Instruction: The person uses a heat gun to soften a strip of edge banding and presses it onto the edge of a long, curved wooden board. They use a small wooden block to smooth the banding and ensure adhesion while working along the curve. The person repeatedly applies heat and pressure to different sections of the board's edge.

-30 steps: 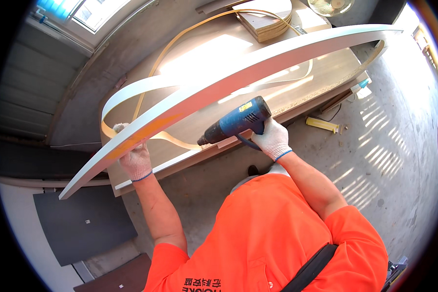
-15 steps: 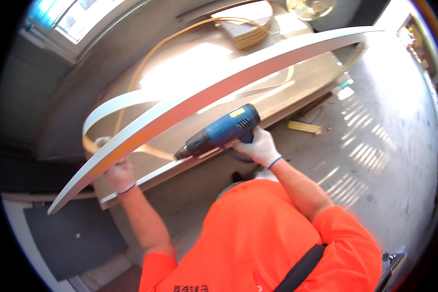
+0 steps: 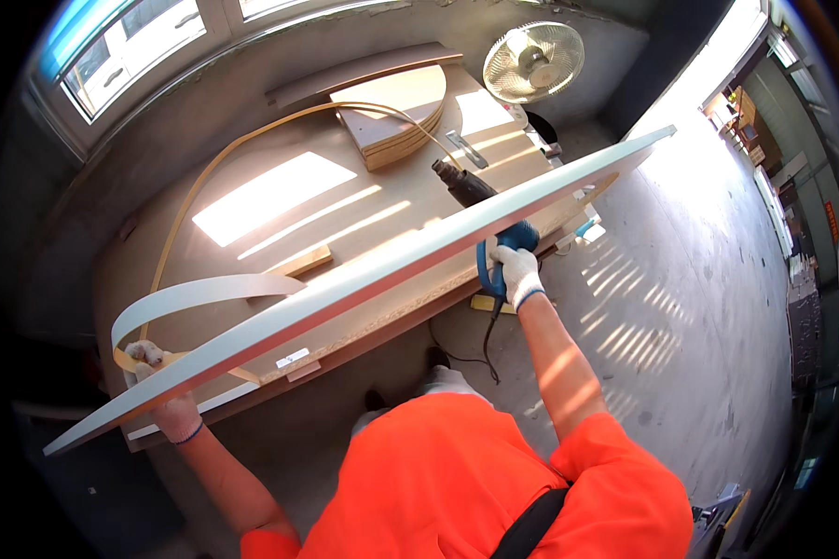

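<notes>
Sunlit table [image 3: 205, 265], seemingly wooden, beneath strip [image 3: 410, 255].

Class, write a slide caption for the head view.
White-gloved left hand holds a long, narrow white strip while the white-gloved right hand grips a blue-and-black heat gun.

The person wears a bright orange short-sleeved shirt [image 3: 419, 475], black strap [image 3: 533, 522], off-white gloves [image 3: 520, 272] with blue hems [image 3: 531, 296], pale trousers [image 3: 455, 382] and dark shoes [image 3: 437, 357].
</notes>
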The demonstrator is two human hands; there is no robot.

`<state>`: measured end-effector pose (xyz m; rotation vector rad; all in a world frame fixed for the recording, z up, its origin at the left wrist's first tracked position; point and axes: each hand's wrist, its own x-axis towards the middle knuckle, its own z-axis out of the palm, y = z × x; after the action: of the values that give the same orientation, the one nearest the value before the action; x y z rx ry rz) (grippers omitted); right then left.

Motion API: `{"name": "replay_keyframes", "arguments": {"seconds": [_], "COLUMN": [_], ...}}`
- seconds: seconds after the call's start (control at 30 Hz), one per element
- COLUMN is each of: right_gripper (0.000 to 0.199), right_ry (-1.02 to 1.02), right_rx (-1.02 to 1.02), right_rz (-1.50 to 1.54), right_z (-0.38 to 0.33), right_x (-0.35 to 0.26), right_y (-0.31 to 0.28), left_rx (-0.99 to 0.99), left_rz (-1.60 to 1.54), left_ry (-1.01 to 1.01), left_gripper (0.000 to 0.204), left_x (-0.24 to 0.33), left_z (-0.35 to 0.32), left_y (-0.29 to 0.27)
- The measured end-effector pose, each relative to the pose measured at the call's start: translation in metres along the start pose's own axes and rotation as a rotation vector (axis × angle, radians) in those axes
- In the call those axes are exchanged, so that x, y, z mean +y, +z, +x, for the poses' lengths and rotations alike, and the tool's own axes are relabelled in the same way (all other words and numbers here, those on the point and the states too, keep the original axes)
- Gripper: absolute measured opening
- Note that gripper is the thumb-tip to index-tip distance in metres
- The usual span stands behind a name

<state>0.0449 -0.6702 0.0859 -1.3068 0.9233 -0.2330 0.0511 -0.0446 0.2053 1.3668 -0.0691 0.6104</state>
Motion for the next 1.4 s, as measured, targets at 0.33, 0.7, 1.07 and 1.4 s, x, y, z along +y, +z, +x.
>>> {"name": "replay_keyframes", "arguments": {"seconds": [0.33,0.7,1.07,1.4], "right_gripper": [0.03,0.045,0.039,0.03], "right_ry": [0.023,-0.82,-0.157,-0.518], "right_rx": [0.259,-1.05,-0.997,-0.983], "right_rz": [-0.329,-0.792,-0.232,-0.68], "right_z": [0.266,-0.189,-0.142,-0.2], "right_x": [-0.044,-0.052,0.052,-0.025], "right_y": [-0.02,0.138,0.165,0.143], "left_rx": [0.039,-0.405,-0.704,-0.842], "left_rz": [0.264,0.255,0.217,0.248], "left_ry": [0.015,-0.257,-0.297,-0.297], "left_gripper": [0.017,0.025,0.047,0.048], "left_x": [0.039,0.02,-0.012,-0.021], "left_z": [-0.027,-0.046,-0.065,-0.08], "left_y": [0.093,0.165,0.196,0.182]}}
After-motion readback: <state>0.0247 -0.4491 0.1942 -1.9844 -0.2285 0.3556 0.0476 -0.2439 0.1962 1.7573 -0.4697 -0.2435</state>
